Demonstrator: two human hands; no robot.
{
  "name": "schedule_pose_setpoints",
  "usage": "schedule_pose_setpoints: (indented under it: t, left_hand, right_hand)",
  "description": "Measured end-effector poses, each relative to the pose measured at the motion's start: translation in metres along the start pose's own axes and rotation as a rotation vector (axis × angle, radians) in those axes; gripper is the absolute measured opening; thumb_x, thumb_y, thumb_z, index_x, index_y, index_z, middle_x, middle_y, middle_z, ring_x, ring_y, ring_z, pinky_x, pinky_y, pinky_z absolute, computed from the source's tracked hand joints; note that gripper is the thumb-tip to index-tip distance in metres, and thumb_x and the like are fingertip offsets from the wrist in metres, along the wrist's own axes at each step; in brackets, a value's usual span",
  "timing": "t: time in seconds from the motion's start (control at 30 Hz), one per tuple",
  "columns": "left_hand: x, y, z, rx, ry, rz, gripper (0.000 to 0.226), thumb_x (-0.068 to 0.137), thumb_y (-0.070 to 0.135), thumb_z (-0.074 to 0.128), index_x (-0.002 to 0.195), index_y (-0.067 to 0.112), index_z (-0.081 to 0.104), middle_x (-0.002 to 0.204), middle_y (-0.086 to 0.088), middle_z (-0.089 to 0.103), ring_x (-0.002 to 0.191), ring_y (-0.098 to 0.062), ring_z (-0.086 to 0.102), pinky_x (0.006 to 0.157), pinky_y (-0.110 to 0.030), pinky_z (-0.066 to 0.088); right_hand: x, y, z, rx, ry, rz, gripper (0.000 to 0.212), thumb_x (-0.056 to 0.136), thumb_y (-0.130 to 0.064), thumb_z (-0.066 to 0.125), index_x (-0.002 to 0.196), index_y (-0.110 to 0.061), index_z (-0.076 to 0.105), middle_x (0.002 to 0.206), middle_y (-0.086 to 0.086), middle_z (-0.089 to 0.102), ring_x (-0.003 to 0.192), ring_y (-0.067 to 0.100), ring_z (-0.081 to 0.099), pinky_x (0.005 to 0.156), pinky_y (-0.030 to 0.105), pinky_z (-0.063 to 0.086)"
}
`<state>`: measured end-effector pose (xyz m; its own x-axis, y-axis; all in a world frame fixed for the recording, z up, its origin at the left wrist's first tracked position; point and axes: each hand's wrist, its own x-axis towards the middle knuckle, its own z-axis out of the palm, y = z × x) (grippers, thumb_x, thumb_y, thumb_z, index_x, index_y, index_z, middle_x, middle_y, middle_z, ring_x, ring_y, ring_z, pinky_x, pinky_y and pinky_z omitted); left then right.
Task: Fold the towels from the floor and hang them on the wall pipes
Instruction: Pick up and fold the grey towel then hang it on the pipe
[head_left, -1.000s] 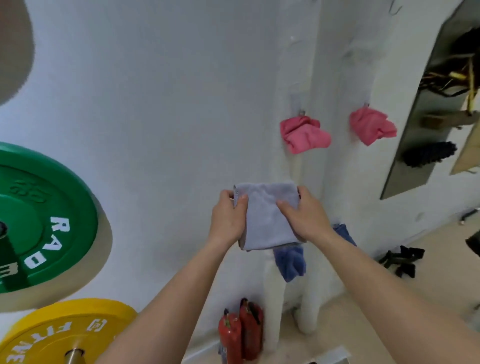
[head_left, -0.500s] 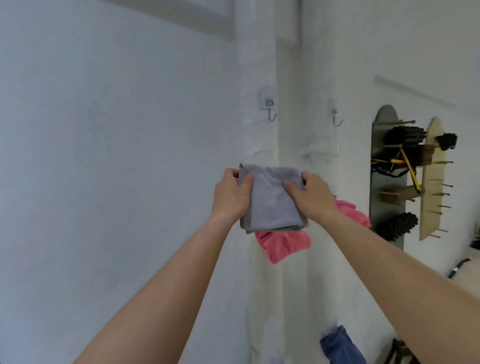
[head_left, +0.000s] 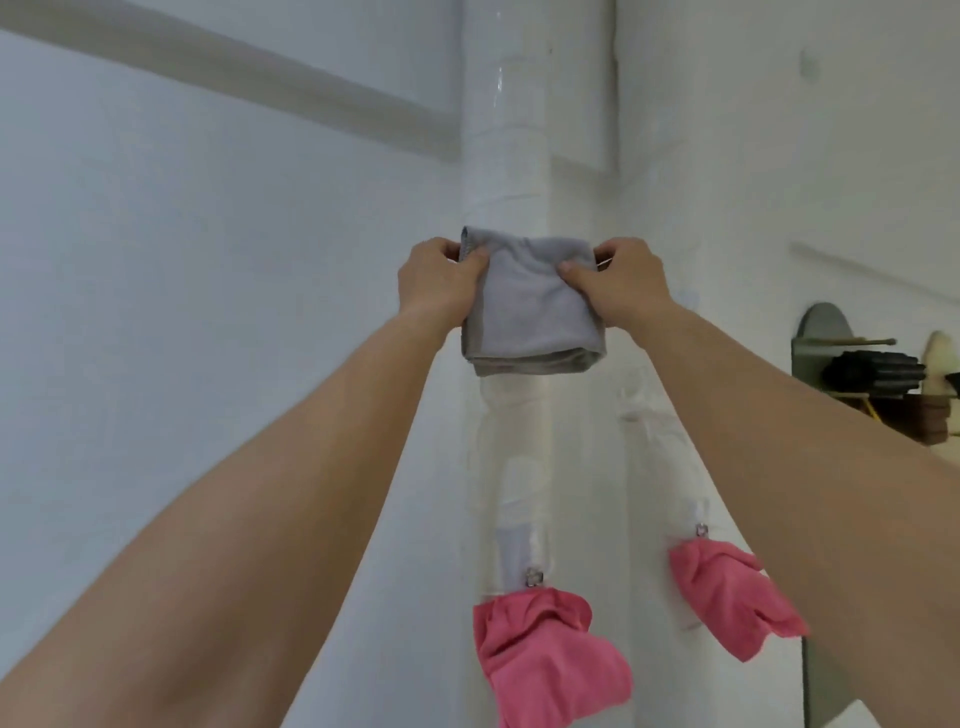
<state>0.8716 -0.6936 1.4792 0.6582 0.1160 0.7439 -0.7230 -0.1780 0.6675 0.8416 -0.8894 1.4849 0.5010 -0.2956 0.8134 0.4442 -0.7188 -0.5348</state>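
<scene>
**Folded grey towel held up against the white wall pipe**

On the left, a plain white wall fills the view, crossed high up by a pale slanted moulding. The left hand (head_left: 441, 283) reaches up, its thumb and fingers pinching the upper left corner of a folded grey towel (head_left: 530, 306). The towel hangs as a thick, squarish pad in front of the left white pipe (head_left: 506, 130), its folded layers showing along the bottom edge. The right hand (head_left: 621, 283) clamps the upper right corner, thumb pressed on the front face.

Whether the towel touches the pipe or any hook behind it is hard to tell, since the cloth hides that spot. Lower on the same pipe, a pink towel (head_left: 545, 660) hangs bunched from a small metal hook (head_left: 533, 577). Just right, on the second pipe (head_left: 654, 452), another pink towel (head_left: 727, 597) hangs from its own hook. At the far right edge, a grey wall rack (head_left: 821, 338) carries dark grips and wooden pegs.
</scene>
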Motion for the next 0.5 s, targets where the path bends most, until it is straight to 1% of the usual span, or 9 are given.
schedule_pose_setpoints:
  t: [0.07,0.13,0.23,0.27,0.33,0.37,0.43,0.47,0.5]
  left_hand:
    - [0.006,-0.008,0.003,0.088,-0.023,-0.008,0.017,0.089,0.03,0.07,0.093,0.014,0.069,0.095,-0.006,0.071,0.086,-0.026,0.07,0.074,-0.043,0.063]
    - [0.005,-0.022,0.004,0.112,-0.061,-0.052,0.019,0.088,0.025,0.072,0.092,0.006,0.071,0.092,-0.011,0.073,0.081,-0.027,0.072,0.071,-0.041,0.064]
    - [-0.006,-0.043,0.006,0.034,-0.113,-0.122,0.015,0.088,0.02,0.075,0.085,0.008,0.068,0.09,-0.015,0.072,0.073,-0.029,0.073,0.067,-0.036,0.063]
    - [-0.01,-0.047,0.007,0.008,-0.117,-0.141,0.016,0.087,0.021,0.076,0.087,0.009,0.066,0.088,-0.013,0.07,0.069,-0.027,0.072,0.064,-0.033,0.062]
    - [-0.017,-0.053,0.01,-0.015,-0.104,-0.156,0.025,0.084,0.025,0.078,0.096,0.012,0.06,0.087,-0.007,0.067,0.065,-0.022,0.069,0.06,-0.031,0.059]
    - [-0.017,-0.055,0.011,-0.014,-0.082,-0.131,0.03,0.082,0.025,0.079,0.099,0.014,0.057,0.088,-0.005,0.065,0.068,-0.02,0.068,0.061,-0.033,0.059]
    - [-0.02,-0.056,0.013,0.02,-0.014,0.036,0.03,0.081,0.017,0.076,0.099,0.021,0.053,0.091,0.001,0.061,0.076,-0.018,0.064,0.066,-0.035,0.059]
    - [-0.023,-0.053,0.013,0.051,-0.001,0.15,0.029,0.082,0.012,0.072,0.1,0.024,0.054,0.093,0.003,0.06,0.079,-0.017,0.062,0.068,-0.032,0.057]
    - [-0.024,-0.052,0.014,0.092,-0.006,0.25,0.028,0.083,0.007,0.067,0.101,0.026,0.057,0.096,0.003,0.061,0.082,-0.016,0.061,0.071,-0.029,0.056]
  right_hand:
    - [0.007,0.01,0.007,-0.005,-0.048,0.035,0.034,0.08,-0.037,0.076,0.098,-0.009,0.067,0.087,0.004,0.068,0.083,0.025,0.068,0.073,0.042,0.061]
    - [0.003,0.024,0.014,0.027,-0.103,0.08,0.033,0.079,-0.032,0.078,0.1,-0.009,0.065,0.084,0.004,0.066,0.081,0.025,0.069,0.063,0.037,0.061]
    - [-0.009,0.045,0.022,0.223,-0.163,0.159,0.04,0.082,-0.026,0.075,0.113,-0.014,0.053,0.091,0.009,0.065,0.073,0.02,0.067,0.052,0.032,0.057]
    - [-0.013,0.049,0.024,0.289,-0.175,0.153,0.039,0.085,-0.02,0.072,0.117,-0.015,0.049,0.091,0.009,0.064,0.069,0.019,0.064,0.051,0.031,0.056]
    - [-0.02,0.053,0.027,0.344,-0.171,0.072,0.035,0.088,-0.01,0.066,0.117,-0.017,0.048,0.092,0.008,0.061,0.065,0.021,0.06,0.055,0.036,0.057]
    - [-0.023,0.053,0.027,0.339,-0.161,0.01,0.032,0.088,-0.007,0.063,0.115,-0.018,0.05,0.095,0.008,0.061,0.066,0.023,0.06,0.055,0.038,0.056]
    - [-0.029,0.052,0.027,0.286,-0.14,-0.092,0.022,0.09,-0.009,0.06,0.109,-0.02,0.058,0.105,0.008,0.061,0.067,0.025,0.062,0.049,0.034,0.055]
    - [-0.031,0.052,0.027,0.275,-0.14,-0.103,0.018,0.091,-0.013,0.06,0.107,-0.021,0.062,0.107,0.006,0.062,0.068,0.025,0.063,0.047,0.031,0.055]
    - [-0.034,0.053,0.025,0.302,-0.154,-0.073,0.016,0.093,-0.016,0.059,0.107,-0.021,0.065,0.107,0.004,0.063,0.069,0.023,0.065,0.048,0.031,0.055]
